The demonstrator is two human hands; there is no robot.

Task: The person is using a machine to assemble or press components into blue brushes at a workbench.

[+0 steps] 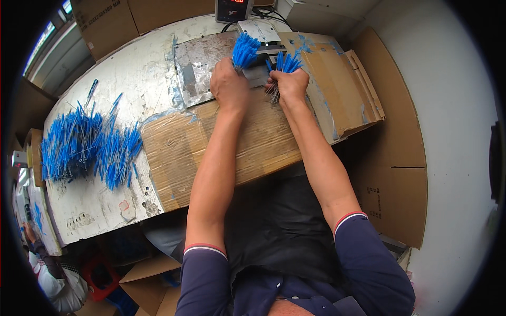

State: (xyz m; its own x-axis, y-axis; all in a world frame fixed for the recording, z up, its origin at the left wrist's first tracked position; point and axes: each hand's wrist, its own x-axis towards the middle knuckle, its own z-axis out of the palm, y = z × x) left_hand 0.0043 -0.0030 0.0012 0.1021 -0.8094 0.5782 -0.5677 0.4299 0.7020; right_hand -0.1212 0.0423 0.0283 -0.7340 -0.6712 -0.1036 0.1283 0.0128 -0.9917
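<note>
My left hand grips a thick bundle of blue-tipped thin sticks, its blue ends fanning upward. My right hand holds a smaller bundle of the same sticks, blue tips up and grey ends poking out below the fist. Both hands are close together at the far middle of the worktable, just in front of a small scale with a metal platform.
A large loose heap of blue-tipped sticks lies on the left of the worn white table. Cardboard sheets cover the middle and right. A red-digit display stands behind. Boxes sit on the floor, and another person is at lower left.
</note>
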